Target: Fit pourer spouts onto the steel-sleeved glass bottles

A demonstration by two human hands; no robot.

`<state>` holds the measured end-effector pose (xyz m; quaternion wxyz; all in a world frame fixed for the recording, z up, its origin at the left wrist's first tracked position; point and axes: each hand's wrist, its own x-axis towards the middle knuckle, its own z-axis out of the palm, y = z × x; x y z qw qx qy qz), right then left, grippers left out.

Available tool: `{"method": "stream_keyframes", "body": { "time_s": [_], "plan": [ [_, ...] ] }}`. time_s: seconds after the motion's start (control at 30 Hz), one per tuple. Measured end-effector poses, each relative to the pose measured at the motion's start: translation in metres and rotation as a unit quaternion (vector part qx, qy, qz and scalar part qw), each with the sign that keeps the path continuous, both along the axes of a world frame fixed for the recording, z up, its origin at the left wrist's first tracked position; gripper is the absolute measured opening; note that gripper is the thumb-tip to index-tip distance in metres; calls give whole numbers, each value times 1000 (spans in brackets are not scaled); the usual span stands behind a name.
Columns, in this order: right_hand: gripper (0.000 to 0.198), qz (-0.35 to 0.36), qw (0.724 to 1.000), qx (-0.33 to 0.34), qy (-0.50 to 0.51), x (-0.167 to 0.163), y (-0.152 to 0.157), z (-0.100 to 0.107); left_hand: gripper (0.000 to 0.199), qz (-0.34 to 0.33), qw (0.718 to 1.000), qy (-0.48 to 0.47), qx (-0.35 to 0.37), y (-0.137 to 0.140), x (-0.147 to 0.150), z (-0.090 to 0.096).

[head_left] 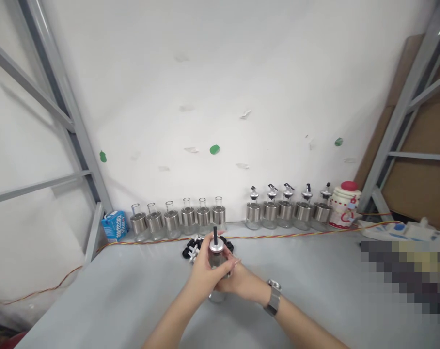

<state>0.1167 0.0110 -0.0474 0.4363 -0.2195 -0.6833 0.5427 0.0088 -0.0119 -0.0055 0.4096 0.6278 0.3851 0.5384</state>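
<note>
In front of me a glass oil bottle (217, 296) is upright near the middle of the table, with a silver and black pour spout (216, 245) on its neck. My left hand (204, 267) curls around its upper part, just below the spout's cap. From the other side my right hand (238, 280) wraps the bottle's body, with a metal-banded watch on that wrist. Both hands are closed on the same bottle and hide most of its middle. Just behind them lies a small heap of black and silver pour spouts (193, 252), partly covered by my hands.
Along the wall stand several spoutless bottles (171, 220) at left and several spouted bottles (286, 213) at right. A blue carton (114, 226) and a red-lidded jar (343, 207) flank them. A twisted cable (274, 236) crosses the table. Metal shelf posts (80, 128) rise at both sides.
</note>
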Motion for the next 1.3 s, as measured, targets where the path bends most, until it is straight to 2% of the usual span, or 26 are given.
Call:
{"method": "stream_keyframes", "body": {
  "time_s": [0.2, 0.33, 0.4, 0.47, 0.53, 0.6, 0.67, 0.73, 0.83, 0.97, 1.1, 1.3],
  "plan": [
    [74, -13, 1000, 12, -17, 2, -2, 2, 47, 2, 1000, 23, 7, -4, 0, 4],
    [72, -25, 999, 22, -34, 6, -2, 3, 54, 9, 999, 30, 10, -4, -1, -1],
    [65, -58, 997, 19, -39, 9, -1, 3, 62, 39, 999, 24, 16, -3, -2, -3],
    [54, -135, 989, 28, -52, 15, 4, 6, 58, 66, 998, -2, 23, -4, -2, -4],
    [47, -234, 968, 47, -74, 25, 14, 14, 42, 92, 994, -50, 21, -4, -3, -4],
    [46, -347, 931, 78, -83, 38, 33, 25, 32, 135, 987, -93, -2, -2, -3, -6],
    [50, -442, 877, 132, -138, 50, 60, 35, 30, 178, 977, -108, -35, 3, -3, -13],
    [51, -493, 827, 172, -207, 58, 88, 37, 30, 197, 972, -108, -61, 11, -3, -22],
    [49, -502, 819, 161, -227, 61, 123, 27, 30, 195, 973, -105, -60, 21, -4, -34],
    [59, -525, 807, 129, -237, 57, 145, 2, 31, 203, 972, -100, -68, 26, -6, -40],
    [62, -528, 800, 122, -256, 50, 149, -12, 28, 203, 973, -93, -60, 28, -6, -44],
    [59, -504, 790, 153, -314, 50, 141, -9, 22, 202, 973, -93, -54, 32, -3, -51]
  ]
}}
